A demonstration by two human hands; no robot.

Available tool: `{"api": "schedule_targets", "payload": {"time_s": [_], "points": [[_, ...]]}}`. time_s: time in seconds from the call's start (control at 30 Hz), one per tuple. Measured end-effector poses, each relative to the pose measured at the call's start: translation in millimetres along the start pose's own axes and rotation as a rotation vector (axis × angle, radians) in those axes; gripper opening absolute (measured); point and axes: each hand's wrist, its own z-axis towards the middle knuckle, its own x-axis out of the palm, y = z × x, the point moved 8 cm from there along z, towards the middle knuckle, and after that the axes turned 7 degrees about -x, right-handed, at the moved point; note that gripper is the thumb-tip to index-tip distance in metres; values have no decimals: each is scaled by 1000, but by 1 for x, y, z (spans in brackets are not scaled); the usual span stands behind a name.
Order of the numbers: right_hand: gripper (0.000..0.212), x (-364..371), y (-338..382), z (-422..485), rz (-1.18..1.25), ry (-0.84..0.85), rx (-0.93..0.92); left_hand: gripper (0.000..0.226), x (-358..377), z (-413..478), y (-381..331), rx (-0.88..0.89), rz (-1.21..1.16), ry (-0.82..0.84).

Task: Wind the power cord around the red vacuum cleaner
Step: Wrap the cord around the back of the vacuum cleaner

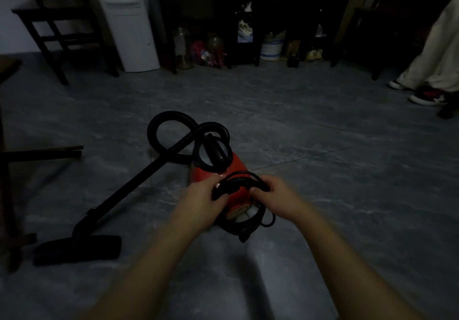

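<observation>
The red vacuum cleaner sits on the grey floor at the middle of the view, its black hose looping behind it. The black power cord lies in loops over the near end of the vacuum's body and hangs down to the floor beside it. My left hand grips the left side of the cord loop. My right hand grips its right side. Both hands are just above the vacuum's near end. The room is dim.
The vacuum's black wand and floor nozzle stretch out to the left. A dark chair and a white appliance stand at the back left. Jars and a bucket sit under shelves. Another person's legs are at the right.
</observation>
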Motion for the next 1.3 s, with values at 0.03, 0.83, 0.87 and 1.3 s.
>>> {"api": "schedule_targets", "payload": {"time_s": [0.03, 0.83, 0.87, 1.3], "points": [[19, 2, -1, 0, 0, 2, 1, 32, -1, 0, 3, -12, 18, -18], [15, 32, -50, 64, -493, 231, -6, 22, 63, 79, 65, -86, 45, 346], [18, 29, -55, 68, -498, 224, 1, 21, 65, 81, 65, -91, 59, 347], [14, 41, -153, 73, -463, 8, -5, 29, 114, 56, 102, -88, 440, 38]]}}
